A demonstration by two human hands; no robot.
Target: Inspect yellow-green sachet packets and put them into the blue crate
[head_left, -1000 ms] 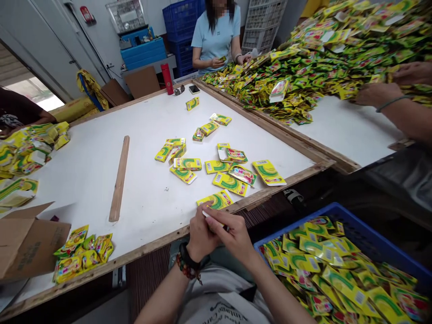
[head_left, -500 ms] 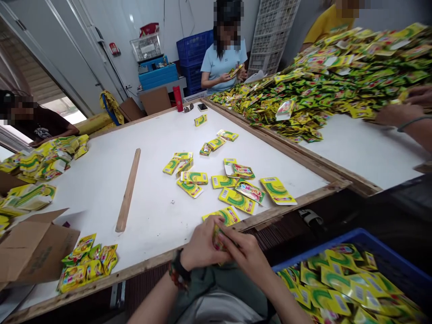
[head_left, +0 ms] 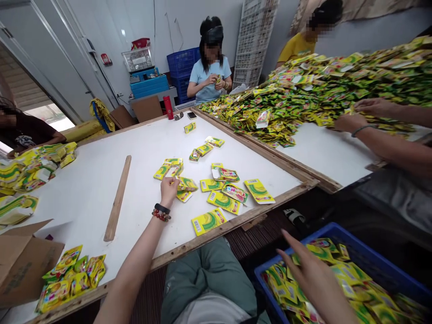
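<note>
My left hand [head_left: 168,190] reaches over the white table and pinches the end of a small yellow-green candy box [head_left: 187,184]. Under that box lies another yellow box [head_left: 184,197], partly covered. Above the blue crate [head_left: 259,275] at my right side, my right hand [head_left: 312,272] has its fingers apart and holds nothing. Yellow boxes [head_left: 347,274] fill the crate. Nearest the table's front edge lies a flat yellow box [head_left: 208,221]. More boxes, such as one with a pink-lettered face [head_left: 234,192], are scattered to the right of my left hand.
A wooden strip [head_left: 118,198] lies on the table. At the left front are candy packets [head_left: 72,283] and a cardboard box [head_left: 32,265]. Beyond the wooden rail [head_left: 256,146] rises a large heap of packets [head_left: 337,90]. Co-workers sit around; one person's hands [head_left: 354,123] work at the right.
My hands were together around a small packet at the table edge. Now they are apart: the left has moved forward onto a box, the right out over the crate. The packet is gone from my hands.
</note>
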